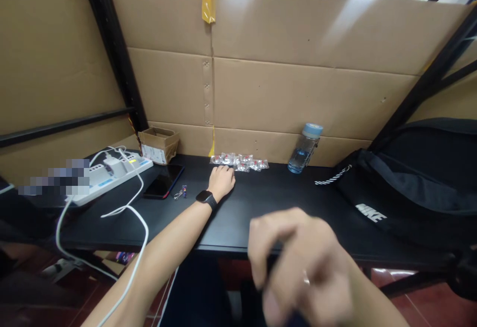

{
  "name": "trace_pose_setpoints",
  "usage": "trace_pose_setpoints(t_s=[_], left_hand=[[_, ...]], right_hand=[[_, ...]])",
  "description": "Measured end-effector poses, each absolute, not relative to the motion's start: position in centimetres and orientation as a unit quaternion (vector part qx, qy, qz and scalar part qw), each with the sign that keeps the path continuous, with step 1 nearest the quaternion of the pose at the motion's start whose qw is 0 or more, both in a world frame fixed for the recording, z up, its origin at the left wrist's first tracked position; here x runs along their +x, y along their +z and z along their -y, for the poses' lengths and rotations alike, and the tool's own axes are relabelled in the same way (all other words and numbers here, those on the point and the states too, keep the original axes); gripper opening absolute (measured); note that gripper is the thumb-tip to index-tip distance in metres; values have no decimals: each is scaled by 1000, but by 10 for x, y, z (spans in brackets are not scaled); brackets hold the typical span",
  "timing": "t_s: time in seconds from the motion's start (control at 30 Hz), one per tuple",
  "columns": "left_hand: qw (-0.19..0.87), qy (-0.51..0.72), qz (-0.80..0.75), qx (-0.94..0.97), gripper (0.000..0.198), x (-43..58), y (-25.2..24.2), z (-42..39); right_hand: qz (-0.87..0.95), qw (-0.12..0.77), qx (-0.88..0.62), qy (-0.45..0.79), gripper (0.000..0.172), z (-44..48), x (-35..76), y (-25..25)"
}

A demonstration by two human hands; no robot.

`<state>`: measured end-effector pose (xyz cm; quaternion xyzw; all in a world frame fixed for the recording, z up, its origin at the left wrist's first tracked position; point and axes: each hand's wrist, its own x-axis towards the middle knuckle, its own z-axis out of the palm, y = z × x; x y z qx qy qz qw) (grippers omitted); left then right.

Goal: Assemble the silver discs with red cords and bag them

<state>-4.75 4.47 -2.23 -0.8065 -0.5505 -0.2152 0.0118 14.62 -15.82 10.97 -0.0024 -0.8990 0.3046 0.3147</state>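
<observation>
My left hand (221,180), a black smartwatch (206,198) on its wrist, reaches across the black table (261,207) to the near end of a row of small clear packets (240,161) with red bits inside. Its fingers curl down at the packets; whether they hold one is hidden. My right hand (298,267) hovers close to the camera, blurred, with fingers bent around something dark that I cannot make out. A ring shows on one finger.
A blue-capped water bottle (304,148) stands at the cardboard back wall (298,83). A black sports bag (410,188) fills the right side. On the left lie a phone (164,180), a small keychain (181,193), a cardboard box (159,143) and a white power strip (108,173) with cables.
</observation>
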Motion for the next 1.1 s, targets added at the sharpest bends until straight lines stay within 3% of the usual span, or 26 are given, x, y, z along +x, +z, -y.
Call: trace_pose_setpoints(t_s=[0.1, 0.17, 0.33, 0.5, 1.1], left_hand=[[17, -213, 594, -776, 35, -55, -25, -51], [7, -200, 603, -772, 41, -63, -27, -57], [-42, -145, 611, -777, 63, -87, -35, -76], [-123, -79, 658, -738, 75, -106, -36, -86], [-127, -79, 624, -767, 76, -118, -30, -85]], right_hand=[[886, 283, -203, 307, 22, 82, 156, 94], [850, 293, -373, 230, 24, 31, 173, 66], [740, 167, -648, 70, 53, -45, 218, -2], [707, 73, -699, 78, 70, -57, 232, -24], [705, 90, -692, 128, 73, -59, 264, -26]])
